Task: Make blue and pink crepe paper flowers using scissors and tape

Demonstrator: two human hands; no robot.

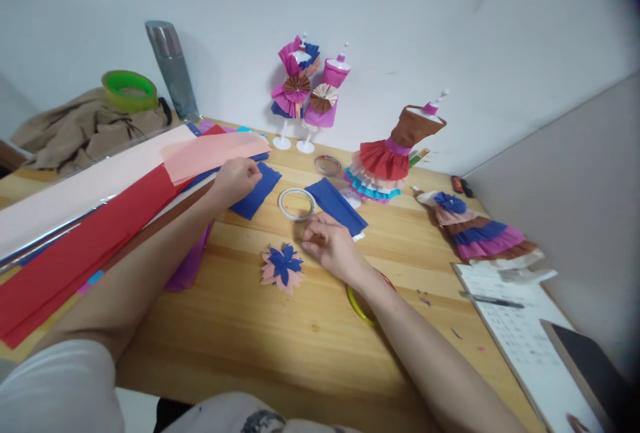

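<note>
My left hand (pixel 237 181) is over the right end of a stack of crepe paper, beside a blue crepe paper piece (pixel 260 192). Its fingers are curled together, and what they hold, if anything, is hidden. My right hand (pixel 330 246) hovers loosely curled, thumb and fingers a little apart, with nothing visible in it. Just beyond its fingertips lies a white tape roll (pixel 282 205), with a folded blue crepe strip (pixel 336 205) behind it. A layered blue and pink paper flower (pixel 284 266) rests on the table to the left of my right hand.
Long red crepe paper (pixel 100 246) and pale sheets cover the left side. Small dress forms in paper dresses (pixel 400 143) stand at the back. A yellow ring (pixel 361 306) lies under my right forearm. A notebook (pixel 505 326) with a pen sits right; a bottle (pixel 173 70) stands back left.
</note>
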